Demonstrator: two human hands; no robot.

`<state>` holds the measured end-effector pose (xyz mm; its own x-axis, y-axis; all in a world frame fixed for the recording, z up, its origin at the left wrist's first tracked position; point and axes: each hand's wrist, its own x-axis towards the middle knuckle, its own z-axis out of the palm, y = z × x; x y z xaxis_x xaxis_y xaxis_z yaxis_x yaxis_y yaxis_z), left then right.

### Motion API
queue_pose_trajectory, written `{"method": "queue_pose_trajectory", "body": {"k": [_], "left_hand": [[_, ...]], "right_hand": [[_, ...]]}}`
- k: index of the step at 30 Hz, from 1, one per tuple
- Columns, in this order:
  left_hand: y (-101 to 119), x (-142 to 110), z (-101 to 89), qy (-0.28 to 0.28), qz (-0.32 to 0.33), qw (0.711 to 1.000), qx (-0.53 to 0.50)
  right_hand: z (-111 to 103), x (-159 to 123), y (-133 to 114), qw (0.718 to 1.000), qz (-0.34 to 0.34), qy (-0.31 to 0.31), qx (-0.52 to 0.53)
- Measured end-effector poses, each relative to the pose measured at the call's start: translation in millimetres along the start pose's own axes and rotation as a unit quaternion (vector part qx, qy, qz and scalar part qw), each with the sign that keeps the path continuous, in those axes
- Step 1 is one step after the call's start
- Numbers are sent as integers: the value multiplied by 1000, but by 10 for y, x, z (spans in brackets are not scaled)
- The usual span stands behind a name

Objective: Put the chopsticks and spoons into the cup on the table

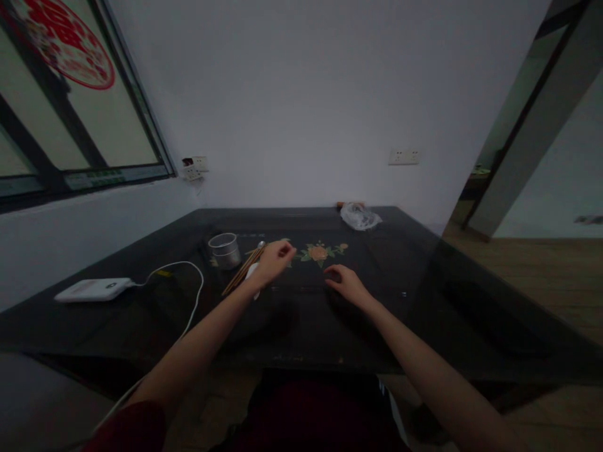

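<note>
My left hand [277, 257] hovers over the table beside a bundle of wooden chopsticks [241, 274], its fingers loosely curled with a gap inside and nothing visible in them. Under its wrist lies a white spoon [253, 271], partly covered by the forearm. The rounded end of a metal spoon [261, 243] shows at the far end of the chopsticks. Left of these stands a clear cup [225, 252], upright. My right hand [347, 284] is held low over the table, thumb and forefinger apart, empty, near the printed rose [318, 252] on the tabletop.
A dark glossy table [386, 251] reaches to the wall. At its back lies a crumpled clear plastic bag [360, 216]. On the left, a white power bank [97, 289] has a white cable [201, 285] running towards me. A dark flat object [494, 317] lies at right.
</note>
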<state>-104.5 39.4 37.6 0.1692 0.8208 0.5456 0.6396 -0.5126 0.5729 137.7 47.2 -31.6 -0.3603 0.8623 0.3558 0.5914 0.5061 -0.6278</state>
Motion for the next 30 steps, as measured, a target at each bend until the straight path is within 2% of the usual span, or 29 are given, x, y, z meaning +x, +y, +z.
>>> {"method": "queue_pose_trajectory", "body": {"k": [2, 4, 7, 14, 22, 30], "left_hand": [[163, -55, 390, -98, 4, 995, 10], [237, -131, 684, -175, -8, 984, 30], [224, -236, 880, -204, -46, 975, 78], [153, -346, 769, -253, 12, 960, 122], [165, -337, 772, -282, 29, 949, 139], [171, -326, 796, -245, 2, 958, 147]], "right_hand": [[1, 16, 42, 1000, 17, 17, -1], [4, 21, 78, 999, 34, 29, 0], [19, 16, 113, 998, 49, 27, -7], [24, 14, 83, 998, 31, -24, -57], [-50, -12, -46, 992, 50, -53, -100], [-94, -25, -129, 986, 86, -90, -108]]}}
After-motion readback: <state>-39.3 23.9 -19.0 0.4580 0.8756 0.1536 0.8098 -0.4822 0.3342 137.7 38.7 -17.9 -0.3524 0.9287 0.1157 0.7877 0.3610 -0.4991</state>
